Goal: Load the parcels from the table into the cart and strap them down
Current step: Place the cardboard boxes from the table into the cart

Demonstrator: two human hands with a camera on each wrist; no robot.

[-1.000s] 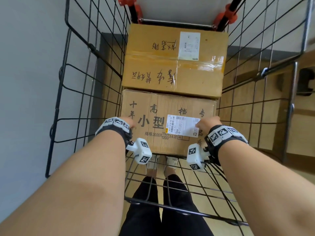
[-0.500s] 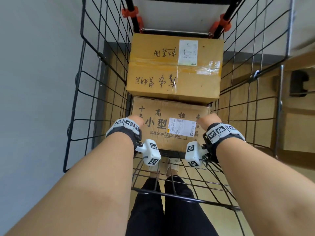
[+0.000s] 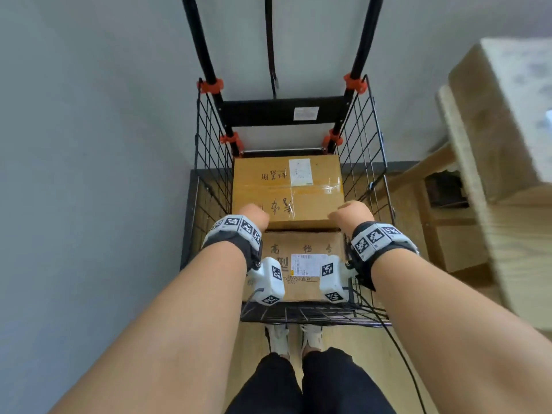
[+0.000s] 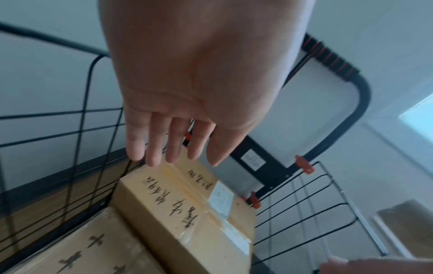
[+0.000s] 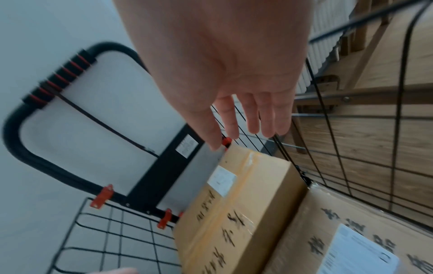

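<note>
Two cardboard parcels lie in the black wire cart (image 3: pixel 210 162). The taller yellowish parcel (image 3: pixel 268 186) with handwriting sits at the far end, against the cart's back frame. The lower printed parcel (image 3: pixel 301 249) with a white label is nearer me. My left hand (image 3: pixel 254 216) and right hand (image 3: pixel 352 213) hover above the parcels, apart from them, holding nothing. In the wrist views the left hand's fingers (image 4: pixel 173 144) and the right hand's fingers (image 5: pixel 248 118) are straight. A dark strap (image 3: pixel 270 55) hangs from the cart handle, also seen as the strap (image 5: pixel 105 126).
A grey wall stands behind and left of the cart. A wooden table (image 3: pixel 507 115) with its frame stands to the right. The cart's handle (image 4: pixel 351 77) rises behind the parcels. My feet (image 3: pixel 295 339) are on the wooden floor just before the cart.
Both hands have let go of the near printed parcel and risen above it, toward the far parcel. The view has pulled back, bringing the cart's handle frame and strap into sight.
</note>
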